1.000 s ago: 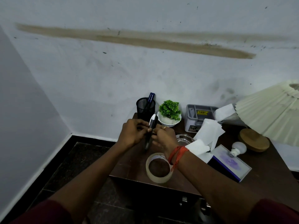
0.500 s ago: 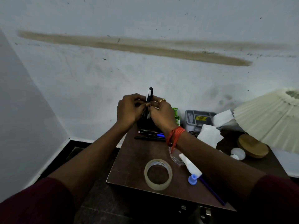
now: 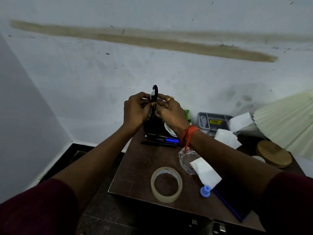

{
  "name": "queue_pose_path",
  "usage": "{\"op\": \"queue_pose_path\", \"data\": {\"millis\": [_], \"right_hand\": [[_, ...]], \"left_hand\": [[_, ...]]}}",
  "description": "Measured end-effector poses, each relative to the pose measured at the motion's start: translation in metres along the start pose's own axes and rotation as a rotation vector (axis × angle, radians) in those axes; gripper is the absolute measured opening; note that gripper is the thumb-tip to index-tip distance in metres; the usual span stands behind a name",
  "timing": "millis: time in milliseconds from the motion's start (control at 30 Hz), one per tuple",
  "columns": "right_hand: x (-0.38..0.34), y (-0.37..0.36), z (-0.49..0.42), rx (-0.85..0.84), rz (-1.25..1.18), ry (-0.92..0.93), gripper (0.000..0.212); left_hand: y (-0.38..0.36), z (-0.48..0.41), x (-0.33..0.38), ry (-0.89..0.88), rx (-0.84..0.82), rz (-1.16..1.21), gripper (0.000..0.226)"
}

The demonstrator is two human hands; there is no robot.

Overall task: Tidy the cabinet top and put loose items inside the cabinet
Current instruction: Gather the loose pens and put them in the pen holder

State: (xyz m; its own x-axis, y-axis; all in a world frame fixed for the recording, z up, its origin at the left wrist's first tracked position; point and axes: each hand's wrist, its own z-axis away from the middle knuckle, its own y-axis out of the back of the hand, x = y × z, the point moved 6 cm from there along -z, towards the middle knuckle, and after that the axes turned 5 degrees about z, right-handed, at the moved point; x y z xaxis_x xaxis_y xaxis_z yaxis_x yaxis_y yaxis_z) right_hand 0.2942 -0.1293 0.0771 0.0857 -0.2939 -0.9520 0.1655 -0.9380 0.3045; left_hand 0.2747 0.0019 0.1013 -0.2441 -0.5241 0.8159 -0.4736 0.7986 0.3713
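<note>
Black mesh cup (image 3: 149, 122) stands at the back edge of the cabinet top (image 3: 135, 167), close to the wall, & is mostly hidden behind both hands. Directly above the cup a black pen (image 3: 155, 94) w/ white clip is held upright. Left hand (image 3: 135, 111) pinches it w/ thumb & curled fingers from one side, and right hand (image 3: 170, 112) pinches it from the other side. The pen's lower end is hidden between the hands, so I cannot tell if it is inside the cup. Right hand has a gold ring (image 3: 170, 98), & a red thread (image 3: 188, 135) is on its wrist.

Just in front of the cup several pens (image 3: 160, 140) lie flat on the top, one w/ a blue part. Just right of the cup is a white pot (image 3: 169, 130) w/ a green plant (image 3: 187, 113), both mostly covered by the right wrist.

Farther right of the cup:
- grey tray (image 3: 213, 122) w/ yellow label
- white papers (image 3: 227, 138)
- pleated lamp shade (image 3: 288, 119)
- wooden disc (image 3: 273, 156)

Well in front of the cup, near the front edge, lies a clear tape roll (image 3: 166, 184). In front & to the right of the cup a glass dish (image 3: 185, 161) sits partly under the right forearm, w/ a paper piece (image 3: 205, 173) over its edge. Farther in the same direction are a blue cap (image 3: 205, 191) & a blue stick (image 3: 227, 206), partly hidden by the forearm.
</note>
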Motion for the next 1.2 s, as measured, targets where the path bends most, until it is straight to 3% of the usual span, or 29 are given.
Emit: {"op": "queue_pose_path", "data": {"millis": [533, 667, 833, 1033, 1200], "right_hand": [[0.026, -0.013, -0.007, -0.021, -0.031, -0.077, 0.071], [0.03, -0.011, -0.007, -0.012, -0.038, -0.085, 0.061], [0.041, -0.009, -0.006, 0.001, -0.046, -0.112, 0.069], [0.052, 0.001, 0.009, -0.003, -0.089, -0.157, 0.062], [0.073, 0.001, 0.031, 0.047, -0.204, -0.309, 0.047]], "left_hand": [[-0.018, 0.011, -0.029, 0.045, -0.068, -0.024, 0.025], [-0.021, 0.013, -0.029, 0.027, -0.076, -0.013, 0.028], [-0.02, 0.011, -0.033, 0.025, -0.059, -0.012, 0.027], [-0.02, 0.02, -0.035, 0.038, -0.065, 0.023, 0.027], [-0.017, 0.031, -0.029, -0.026, -0.003, -0.022, 0.018]]}}
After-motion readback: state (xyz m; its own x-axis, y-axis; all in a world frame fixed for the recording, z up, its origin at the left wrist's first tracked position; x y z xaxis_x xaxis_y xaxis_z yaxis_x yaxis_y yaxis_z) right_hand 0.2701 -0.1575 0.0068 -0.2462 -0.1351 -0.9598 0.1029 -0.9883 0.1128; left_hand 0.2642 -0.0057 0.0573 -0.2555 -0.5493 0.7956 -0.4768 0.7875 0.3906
